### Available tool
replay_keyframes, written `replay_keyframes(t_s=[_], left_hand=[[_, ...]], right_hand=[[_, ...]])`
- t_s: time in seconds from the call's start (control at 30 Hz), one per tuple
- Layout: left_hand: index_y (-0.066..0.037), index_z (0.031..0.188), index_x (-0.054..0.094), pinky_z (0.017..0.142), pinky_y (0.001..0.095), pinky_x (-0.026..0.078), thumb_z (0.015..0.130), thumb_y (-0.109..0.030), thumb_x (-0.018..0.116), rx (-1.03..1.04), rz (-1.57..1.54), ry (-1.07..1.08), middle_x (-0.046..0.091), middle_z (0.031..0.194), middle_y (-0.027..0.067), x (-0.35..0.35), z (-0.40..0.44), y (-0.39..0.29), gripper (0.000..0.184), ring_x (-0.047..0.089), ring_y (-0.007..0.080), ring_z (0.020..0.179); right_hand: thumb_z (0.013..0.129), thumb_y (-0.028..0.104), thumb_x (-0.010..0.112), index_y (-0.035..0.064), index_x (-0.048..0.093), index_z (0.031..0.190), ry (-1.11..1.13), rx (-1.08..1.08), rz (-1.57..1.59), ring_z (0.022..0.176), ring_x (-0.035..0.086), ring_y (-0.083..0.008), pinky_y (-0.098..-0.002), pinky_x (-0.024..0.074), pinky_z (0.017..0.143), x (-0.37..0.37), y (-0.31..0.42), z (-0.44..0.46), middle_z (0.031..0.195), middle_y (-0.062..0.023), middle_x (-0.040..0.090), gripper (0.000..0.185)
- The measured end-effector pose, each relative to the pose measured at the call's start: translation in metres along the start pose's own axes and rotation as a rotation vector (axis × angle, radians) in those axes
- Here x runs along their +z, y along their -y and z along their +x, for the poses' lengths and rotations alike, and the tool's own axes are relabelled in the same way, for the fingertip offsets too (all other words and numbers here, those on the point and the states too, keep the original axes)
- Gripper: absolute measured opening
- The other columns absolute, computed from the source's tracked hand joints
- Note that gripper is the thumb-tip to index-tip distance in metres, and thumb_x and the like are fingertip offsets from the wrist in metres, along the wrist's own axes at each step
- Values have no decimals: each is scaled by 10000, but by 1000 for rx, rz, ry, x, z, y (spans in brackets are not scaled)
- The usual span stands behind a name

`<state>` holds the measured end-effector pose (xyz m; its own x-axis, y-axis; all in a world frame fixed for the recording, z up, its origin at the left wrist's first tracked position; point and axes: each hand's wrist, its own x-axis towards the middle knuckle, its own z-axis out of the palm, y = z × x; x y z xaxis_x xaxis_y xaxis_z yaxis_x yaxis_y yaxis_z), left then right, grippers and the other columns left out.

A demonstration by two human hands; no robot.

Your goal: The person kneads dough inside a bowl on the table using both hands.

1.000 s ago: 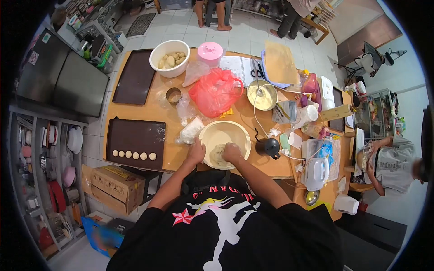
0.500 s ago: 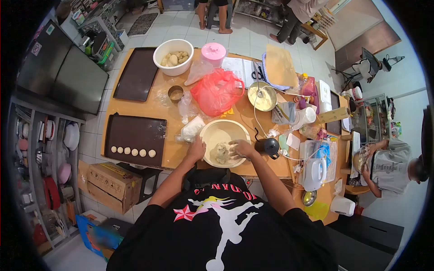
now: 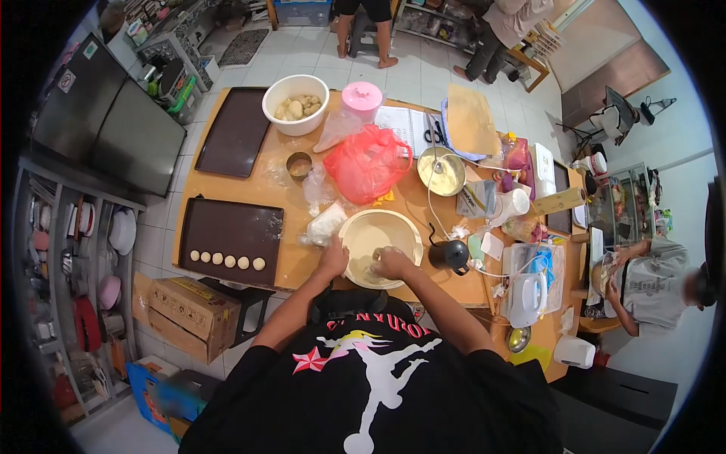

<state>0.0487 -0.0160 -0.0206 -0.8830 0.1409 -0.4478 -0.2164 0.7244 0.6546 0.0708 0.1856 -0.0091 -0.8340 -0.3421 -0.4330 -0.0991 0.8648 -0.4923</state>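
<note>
"Low in the round, cream plastic bowl (image 3: 382, 229), I see pale dough (image 3: 374, 268). The grip?"

"Right hand (image 3: 390, 263) curls onto it; left hand (image 3: 333, 259) touches the bowl's side. I can't tell how firmly either closes. I'd brace that bowl while pressing."

Far side of wooden table (image 3: 302, 266): round pink plastic tub (image 3: 362, 101), lidded; nearer, a crumpled translucent red plastic bag (image 3: 367, 166). Beyond the bag, an open white ruled notebook (image 3: 395, 125), black-handled scissors (image 3: 434, 135) at its right side. Brown paper sheet (image 3: 470, 119) farther right. Upright black gooseneck kettle (image 3: 448, 257) at right of centre. Floor, left: printed brown cardboard box (image 3: 189, 314); dark grey refrigerator (image 3: 140, 132) beyond; dark patterned mat (image 3: 243, 48) farther off. Far right, person in grey T-shirt (image 3: 662, 284), hands at something too small to make out. Background: bare legs below black shorts (image 3: 367, 7).
</note>
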Motion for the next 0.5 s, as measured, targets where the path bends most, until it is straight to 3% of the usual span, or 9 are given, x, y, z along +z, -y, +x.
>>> replay_keyframes(t_s=[0.13,0.17,0.37,0.5], left_hand=[[46,1144,336,560,437,534,902,-170,462,-57,-37,34,614,771,276,-4,0,-6,348,629,349,531],[45,1138,339,560,438,534,902,-171,462,-55,-21,23,613,773,280,-4,0,-7,343,629,351,531],[41,1110,343,575,454,528,902,-171,458,-104,-50,64,613,788,293,-6,-1,-13,319,625,383,557],[35,1112,340,626,484,519,898,-170,465,-45,30,20,610,771,295,7,8,6,322,625,419,626]], right_hand=[[738,272,606,72,652,944,103,-119,-150,872,615,-367,-460,477,804,-13,2,-33,863,-205,637,290],[735,206,608,46,644,928,74,-125,-216,881,610,-361,-455,480,799,-13,4,-42,854,-197,637,253],[713,95,605,-19,624,850,96,-120,-253,875,611,-347,-432,495,785,11,6,-19,822,-208,632,179],[716,87,602,-16,647,835,-15,83,-181,867,632,-354,-435,507,775,33,20,6,844,-227,644,163]])
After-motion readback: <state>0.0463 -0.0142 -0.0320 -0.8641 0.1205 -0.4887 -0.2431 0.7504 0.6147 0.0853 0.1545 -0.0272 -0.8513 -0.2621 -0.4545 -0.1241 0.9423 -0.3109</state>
